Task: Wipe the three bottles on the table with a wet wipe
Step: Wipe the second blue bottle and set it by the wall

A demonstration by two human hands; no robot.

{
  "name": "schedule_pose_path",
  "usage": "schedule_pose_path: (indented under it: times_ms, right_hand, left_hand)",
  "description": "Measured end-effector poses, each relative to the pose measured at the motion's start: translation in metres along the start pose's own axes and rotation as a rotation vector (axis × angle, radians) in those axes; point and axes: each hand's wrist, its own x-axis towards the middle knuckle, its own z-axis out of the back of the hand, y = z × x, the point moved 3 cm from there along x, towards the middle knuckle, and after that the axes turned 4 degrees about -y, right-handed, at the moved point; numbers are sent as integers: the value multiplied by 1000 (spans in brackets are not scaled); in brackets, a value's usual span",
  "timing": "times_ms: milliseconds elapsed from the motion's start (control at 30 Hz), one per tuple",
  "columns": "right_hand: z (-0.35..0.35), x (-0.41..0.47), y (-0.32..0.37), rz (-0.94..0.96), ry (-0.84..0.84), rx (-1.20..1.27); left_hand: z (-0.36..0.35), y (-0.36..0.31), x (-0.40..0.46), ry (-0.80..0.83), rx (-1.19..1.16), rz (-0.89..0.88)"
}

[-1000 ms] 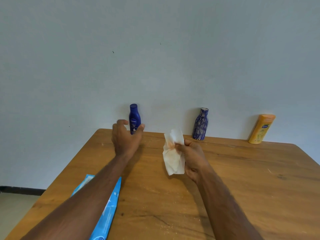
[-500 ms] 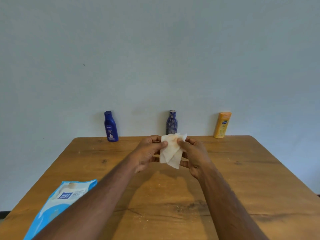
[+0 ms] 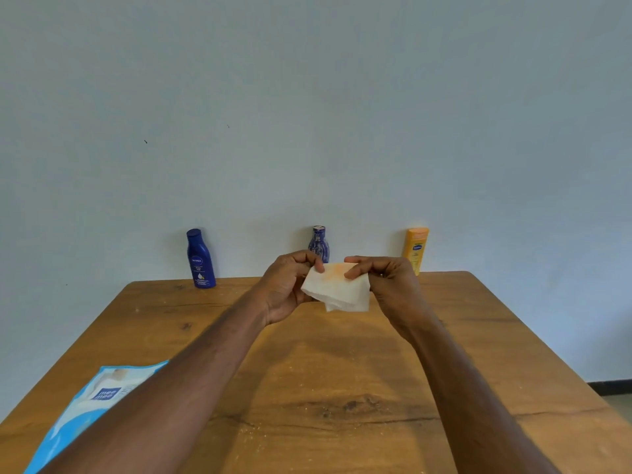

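Note:
Three bottles stand upright along the far edge of the wooden table (image 3: 478,336), against the wall: a dark blue lotion bottle (image 3: 200,258) at the left, a blue patterned bottle (image 3: 319,239) in the middle, and a yellow bottle (image 3: 416,246) at the right. In front of the middle bottle, above the table, my left hand (image 3: 285,289) and my right hand (image 3: 386,282) both pinch a white wet wipe (image 3: 337,291). The wipe is folded and carries an orange smudge near its top. My hands hide the lower part of the middle bottle.
A light blue pack of wet wipes (image 3: 92,405) lies flat near the table's front left corner, partly under my left forearm. A pale wall rises right behind the bottles. Floor shows past the right table edge.
My left hand has come away from the dark blue bottle and joined the right hand on the wipe. Both hands have drawn the wipe wider between them. The view has swung to centre the table.

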Motion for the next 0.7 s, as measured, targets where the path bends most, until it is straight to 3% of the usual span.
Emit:
schedule_pose_path:
  times_ms: [100,200,300,367,533,700]
  right_hand:
    - [2,-3,-5,-61,56,83]
    - [2,-11,-11,-147,76,195]
    - [-1,-12,-25,-121,-32,47]
    - [-4,-13,-39,-155,-122,-15]
    - [-8,-14,-71,-278,-190,23]
    - [-8,2,-89,-314,-277,79]
  left_hand:
    - [0,0,2,28,-31,16]
    - [2,5,7,25,113,-46]
    - [3,12,15,73,176,-30]
    - [10,19,26,-16,218,-9]
    - [40,44,65,-429,414,-15]
    - [47,63,110,-541,515,-44]
